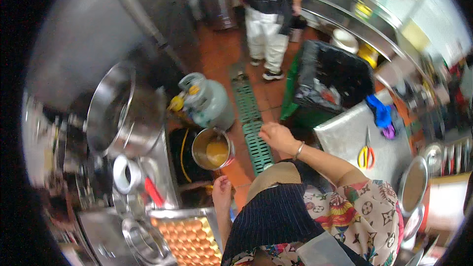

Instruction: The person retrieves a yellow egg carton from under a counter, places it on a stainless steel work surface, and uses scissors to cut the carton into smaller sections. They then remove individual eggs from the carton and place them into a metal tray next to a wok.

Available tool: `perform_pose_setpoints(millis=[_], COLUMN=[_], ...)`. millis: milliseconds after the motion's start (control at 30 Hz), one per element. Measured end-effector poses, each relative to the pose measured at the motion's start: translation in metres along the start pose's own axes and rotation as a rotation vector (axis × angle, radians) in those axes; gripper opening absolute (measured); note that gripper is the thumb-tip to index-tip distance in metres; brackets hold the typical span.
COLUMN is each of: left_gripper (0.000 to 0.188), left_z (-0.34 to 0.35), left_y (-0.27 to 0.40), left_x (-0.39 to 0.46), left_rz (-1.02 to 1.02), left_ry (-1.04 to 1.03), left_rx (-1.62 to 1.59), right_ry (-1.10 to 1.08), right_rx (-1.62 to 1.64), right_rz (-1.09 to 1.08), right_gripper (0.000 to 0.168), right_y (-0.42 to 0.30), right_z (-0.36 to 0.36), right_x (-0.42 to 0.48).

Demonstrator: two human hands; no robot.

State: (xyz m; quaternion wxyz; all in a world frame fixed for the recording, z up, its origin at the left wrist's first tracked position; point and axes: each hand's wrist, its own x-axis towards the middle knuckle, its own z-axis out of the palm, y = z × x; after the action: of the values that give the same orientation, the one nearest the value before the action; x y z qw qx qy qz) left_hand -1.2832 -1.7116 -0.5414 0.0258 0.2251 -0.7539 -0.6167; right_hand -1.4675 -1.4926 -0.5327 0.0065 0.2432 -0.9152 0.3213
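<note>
My left hand [221,189] is curled just below a metal pot [213,149] holding yellowish liquid. Blur hides whether the fingers grip the pot's handle. Over the green floor drain grate [255,133], my right hand [275,137] is closed in a loose fist, with nothing visible in it and a bracelet on the wrist. A grey gas cylinder [212,105] with a yellow fitting stands just beyond the pot. At lower left lies a tray of brown eggs [190,242]. Scissors with yellow and red handles [366,157] lie on the steel table [332,133] at right.
Another person [268,18] stands ahead on the tiled floor. A black-lined green bin [334,75] stands right of the drain. A large steel pot [125,118], a white roll [125,173] and steel bowls [144,242] are at left. Blue cloth [380,111] lies on the right table.
</note>
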Motion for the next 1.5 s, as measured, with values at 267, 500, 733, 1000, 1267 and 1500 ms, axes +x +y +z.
perform_pose_setpoints(millis=[267, 500, 733, 1000, 1267, 1500], left_gripper=[0.020, 0.018, 0.017, 0.020, 0.022, 0.019], left_z=[0.076, 0.100, 0.111, 0.124, 0.200, 0.337], left_y=[0.047, 0.045, 0.033, 0.036, 0.072, 0.143], left_x=[0.074, 0.109, 0.120, 0.120, 0.149, 0.131], left_rz=[0.033, -0.002, 0.012, 0.020, 0.271, 0.748], left_ry=[-0.380, -0.504, -0.515, -0.610, -0.861, -1.056], left_rx=[0.109, 0.220, 0.242, 0.284, 0.422, 0.613], right_ry=[0.690, 0.856, 0.675, 0.470, 0.568, 0.628], right_rx=[-0.365, -0.725, -0.498, -1.015, -0.305, -0.066], right_rz=[0.602, 1.356, 1.546, 1.378, 1.203, 0.562], right_gripper=[0.018, 0.029, 0.019, 0.020, 0.051, 0.016], right_y=[0.193, 0.321, 0.349, 0.375, 0.370, 0.148], right_z=[-0.162, -0.207, -0.203, -0.212, -0.236, -0.257], right_x=[-0.077, -0.177, -0.212, -0.217, -0.202, -0.084])
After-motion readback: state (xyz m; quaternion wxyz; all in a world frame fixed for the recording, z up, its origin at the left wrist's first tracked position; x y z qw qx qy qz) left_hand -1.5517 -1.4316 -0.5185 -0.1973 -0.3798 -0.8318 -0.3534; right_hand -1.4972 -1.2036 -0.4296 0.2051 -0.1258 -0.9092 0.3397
